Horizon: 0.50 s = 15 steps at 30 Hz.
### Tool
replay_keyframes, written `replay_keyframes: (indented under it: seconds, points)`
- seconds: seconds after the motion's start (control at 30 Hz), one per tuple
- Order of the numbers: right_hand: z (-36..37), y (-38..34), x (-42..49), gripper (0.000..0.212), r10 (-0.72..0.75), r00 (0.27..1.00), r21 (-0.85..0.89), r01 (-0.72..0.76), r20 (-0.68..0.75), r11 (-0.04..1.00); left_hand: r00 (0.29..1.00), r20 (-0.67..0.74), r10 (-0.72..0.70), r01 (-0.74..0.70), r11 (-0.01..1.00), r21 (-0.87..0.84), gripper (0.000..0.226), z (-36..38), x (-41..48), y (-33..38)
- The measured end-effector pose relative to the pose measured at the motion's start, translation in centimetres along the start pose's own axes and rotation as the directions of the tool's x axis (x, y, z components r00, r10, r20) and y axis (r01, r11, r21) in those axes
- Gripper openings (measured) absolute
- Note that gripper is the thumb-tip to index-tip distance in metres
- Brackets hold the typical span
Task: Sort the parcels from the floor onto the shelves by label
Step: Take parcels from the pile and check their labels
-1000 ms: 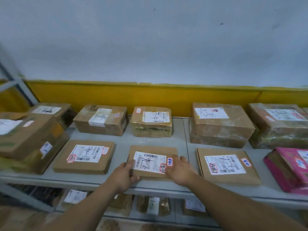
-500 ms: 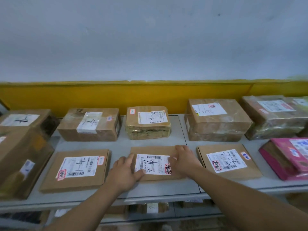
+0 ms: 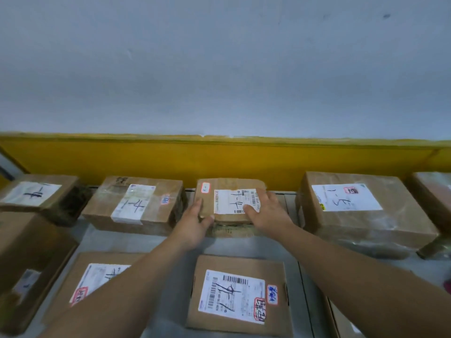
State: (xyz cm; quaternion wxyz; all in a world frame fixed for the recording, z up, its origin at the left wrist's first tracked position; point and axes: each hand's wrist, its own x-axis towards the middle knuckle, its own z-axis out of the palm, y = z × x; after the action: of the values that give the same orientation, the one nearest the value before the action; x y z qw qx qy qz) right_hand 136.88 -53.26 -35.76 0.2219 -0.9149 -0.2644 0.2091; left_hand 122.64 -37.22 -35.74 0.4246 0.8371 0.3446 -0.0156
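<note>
Head camera looks down over a grey shelf (image 3: 146, 242) that runs along a wall with a yellow band (image 3: 219, 157), and both bare arms reach forward to the back row. The small taped parcel (image 3: 229, 198) sits on the shelf in the middle of that row, close to the yellow band, with a white label marked by hand on its top. The left hand (image 3: 192, 225) grips its near left corner: the fingers lie along the left side and the thumb presses on the top by the front edge. The right hand (image 3: 266, 213) lies over the top right part, the thumb on the label and the fingers spread toward the far right edge; whether they curl down that side cannot be told. Just left of the parcel stands a box marked 1-4 (image 3: 136, 203), and beyond it a further labelled box (image 3: 36, 193). To the right, a little apart, is a larger box marked 1-5 (image 3: 361, 208). In the front row a flat parcel (image 3: 239, 296) with a barcode label lies between the two forearms, and another flat parcel (image 3: 97, 272) is partly hidden under the left forearm.
</note>
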Motion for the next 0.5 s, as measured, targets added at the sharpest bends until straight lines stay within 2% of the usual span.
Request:
replay_keyframes:
  seconds: [0.17,0.3,0.5]
  points:
    - [0.0,1.7,1.4,0.070,0.048,0.998,0.148,-0.043,-0.029,0.988,0.999,-0.014,0.031,-0.030,0.998,0.049,0.068,2.2,1.2,1.2]
    - [-0.1,1.9,1.3,0.069,0.048,0.998,0.146,-0.042,-0.038,0.988,0.999,-0.027,0.034,-0.032,0.996,0.085,0.067,2.2,1.3,1.3]
    - [0.0,1.4,0.3,0.070,0.110,0.994,0.097,-0.110,0.007,0.989,0.998,0.045,0.047,-0.051,0.996,0.075,0.070,1.0,1.2,1.0]
